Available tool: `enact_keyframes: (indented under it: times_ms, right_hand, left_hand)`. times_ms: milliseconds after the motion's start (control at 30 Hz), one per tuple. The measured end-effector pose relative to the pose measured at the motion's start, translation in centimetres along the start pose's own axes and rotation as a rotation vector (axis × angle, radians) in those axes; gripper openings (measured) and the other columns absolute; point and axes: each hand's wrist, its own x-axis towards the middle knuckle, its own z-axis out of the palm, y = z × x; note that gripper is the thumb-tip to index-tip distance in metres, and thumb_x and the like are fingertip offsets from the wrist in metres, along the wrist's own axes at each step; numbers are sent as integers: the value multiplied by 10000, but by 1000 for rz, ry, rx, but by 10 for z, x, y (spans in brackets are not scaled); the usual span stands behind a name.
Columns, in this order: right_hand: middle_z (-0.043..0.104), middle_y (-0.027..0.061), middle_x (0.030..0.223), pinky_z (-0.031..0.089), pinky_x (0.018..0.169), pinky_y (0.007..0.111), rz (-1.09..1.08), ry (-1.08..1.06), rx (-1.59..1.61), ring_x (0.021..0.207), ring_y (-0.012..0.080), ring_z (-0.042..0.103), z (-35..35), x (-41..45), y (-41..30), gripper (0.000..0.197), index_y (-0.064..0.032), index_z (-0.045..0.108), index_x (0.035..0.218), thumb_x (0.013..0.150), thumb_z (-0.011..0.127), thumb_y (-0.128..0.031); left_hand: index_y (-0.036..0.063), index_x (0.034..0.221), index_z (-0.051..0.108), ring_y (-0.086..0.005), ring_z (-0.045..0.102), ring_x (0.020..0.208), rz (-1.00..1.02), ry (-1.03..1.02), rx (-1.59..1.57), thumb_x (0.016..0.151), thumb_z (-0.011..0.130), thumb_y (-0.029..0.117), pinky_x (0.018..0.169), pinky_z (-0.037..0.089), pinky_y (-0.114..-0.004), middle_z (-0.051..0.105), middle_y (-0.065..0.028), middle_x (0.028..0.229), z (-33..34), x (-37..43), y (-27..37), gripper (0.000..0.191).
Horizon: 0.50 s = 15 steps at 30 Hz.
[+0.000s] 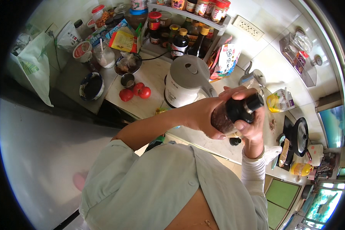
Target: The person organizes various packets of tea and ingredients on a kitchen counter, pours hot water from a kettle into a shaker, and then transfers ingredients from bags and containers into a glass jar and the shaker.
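Both of my hands are raised over the countertop, around a clear bottle (222, 116) with dark brown contents and a black top (243, 107). My left hand (201, 118) wraps the bottle's body. My right hand (254, 123) grips it near the black top, its thumb against the black part. The bottle is tilted, with the narrow black end towards the upper right. Just beyond my left hand stands a white electric kettle (181, 86) with a grey lid. Below the hands, a small black object (235, 141) rests on the counter.
Three tomatoes (138, 91) lie beside a small metal cup (128, 80). A patterned bowl (92, 86) sits to their left. Several sauce bottles and spice jars fill a rack (187, 13) against the tiled wall. A wok (301, 136) is on the stove at right.
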Motion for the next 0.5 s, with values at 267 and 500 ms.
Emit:
enact_keyframes:
  times_ms: [267, 500]
  right_hand:
    - [430, 144, 1244, 321, 980, 405, -5, 392, -202, 1161, 274, 426, 30, 37, 15, 677, -29, 316, 1283, 773, 659, -312]
    - [495, 120, 1175, 427, 822, 287, 322, 806, -377, 1019, 206, 527, -10, -56, 17, 369, 8, 436, 1196, 837, 513, -31]
  left_hand:
    - [56, 1150, 426, -130, 591, 761, -6, 582, 249, 597, 759, 148, 673, 485, -271, 586, -52, 902, -95, -20, 10, 652]
    - [31, 1063, 523, -241, 554, 915, 127, 1269, 778, 509, 828, 235, 786, 441, -366, 567, -118, 1018, -317, -27, -127, 665]
